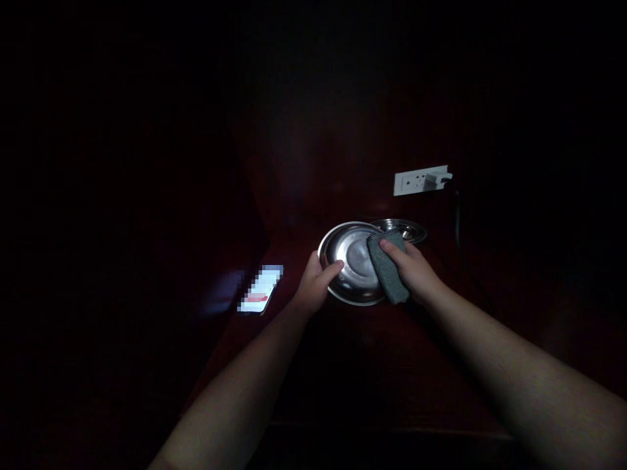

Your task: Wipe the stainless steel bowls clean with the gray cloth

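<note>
A shiny steel bowl (356, 254) is tilted towards me above the dark red surface. My left hand (316, 282) grips its left rim, with the thumb laid over the inside and the other fingers hidden behind. On the right, my right hand (414, 269) is closed on a grey-green cloth (389, 271), thumb on top. The cloth lies over the bowl's right rim and covers part of its inside. Behind the bowl and cloth, another round steel dish (411, 230) rests on the surface, partly hidden.
A lit phone (262, 290), its screen pixelated, lies left of my left hand. On the back wall is a white socket plate (409, 183) with a plug (437, 178) in it; a dark cable (457, 219) hangs nearby. The surroundings are very dark.
</note>
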